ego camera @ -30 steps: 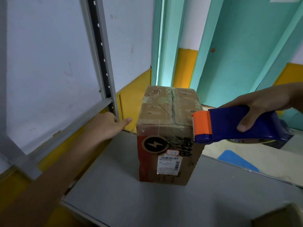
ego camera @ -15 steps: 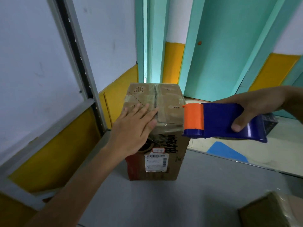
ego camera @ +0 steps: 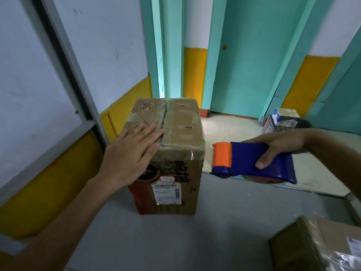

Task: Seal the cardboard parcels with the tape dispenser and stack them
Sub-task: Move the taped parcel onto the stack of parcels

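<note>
Cardboard parcel [ego camera: 179,153] stands upright on the grey tabletop [ego camera: 175,241], toward its far left side. Your left hand [ego camera: 129,153] is laid flat on the parcel's top, fingers straight and reaching to the centre seam [ego camera: 165,118]. Your right hand [ego camera: 281,145] is wrapped round the blue tape dispenser [ego camera: 252,163], thumb on its near side. The dispenser's orange head [ego camera: 222,155] points at the parcel's upper right edge, just beside it and not touching.

I'd judge the risks as these:
- The box is tall for its footprint, so a hard pull of tape could tip or drag it unless your flat hand bears down.
- Your fingertips lie at the seam, so the strip may run over them.
- The top already looks glossy with old tape, which may wrinkle a new strip.

A second parcel [ego camera: 322,247] sits at the near right corner, well apart
</note>
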The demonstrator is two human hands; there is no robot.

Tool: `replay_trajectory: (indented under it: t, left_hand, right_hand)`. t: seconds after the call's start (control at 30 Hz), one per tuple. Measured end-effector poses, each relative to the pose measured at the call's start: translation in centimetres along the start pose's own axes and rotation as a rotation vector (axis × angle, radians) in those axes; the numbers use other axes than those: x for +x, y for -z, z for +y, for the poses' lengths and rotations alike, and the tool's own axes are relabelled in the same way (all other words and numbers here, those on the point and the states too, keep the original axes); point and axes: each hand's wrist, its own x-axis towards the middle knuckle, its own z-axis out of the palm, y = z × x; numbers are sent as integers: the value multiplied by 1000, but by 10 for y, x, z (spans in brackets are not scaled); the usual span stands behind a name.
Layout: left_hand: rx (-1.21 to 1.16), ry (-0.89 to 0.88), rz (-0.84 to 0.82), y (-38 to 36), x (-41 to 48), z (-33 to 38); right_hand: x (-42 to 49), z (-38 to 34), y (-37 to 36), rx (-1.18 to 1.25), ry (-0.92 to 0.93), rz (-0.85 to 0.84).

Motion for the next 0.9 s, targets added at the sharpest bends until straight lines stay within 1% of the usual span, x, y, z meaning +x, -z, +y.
replay_trajectory:
  t: [0.03,0.07,0.17,0.23,0.33,0.43,0.53,0.63,0.7,0.8,0.9]
  left_hand:
    - [0,-1,4,0,0,0]
    - [-7,0,4,0,0,0]
    - [-34,-1,-22,0,2,-3]
    - [-28,-7,-28,-1,3,-3]
    - [-19,-14,-15,-4,5,-3]
    - [-19,1,-30,-3,2,-6]
    - [-2,-21,-29,-3,5,-3]
    - [2,-30,-49,-4,4,-7]
    - [14,-28,-39,-4,3,-8]
    - [60,-28,-25,-5,4,-7]
    - [42,-27,-39,-3,6,-9]
  right_hand:
    - [10,-27,-2,18,-35,51]
    - [14,-35,-4,-9,-21,71]
    - [26,-32,0,-72,24,122]
    - [26,-30,2,-90,20,146]
    - [23,-43,0,-122,2,192]
    - [17,-54,-4,-236,-27,230]
    - [10,-62,-7,-312,-33,286]
    - [7,-75,-13,-370,-70,303]
    - [6,-76,-19,-440,-77,336]
    - [4,-70,-30,-537,-41,443]
    - [4,-71,-34,-538,-72,470]
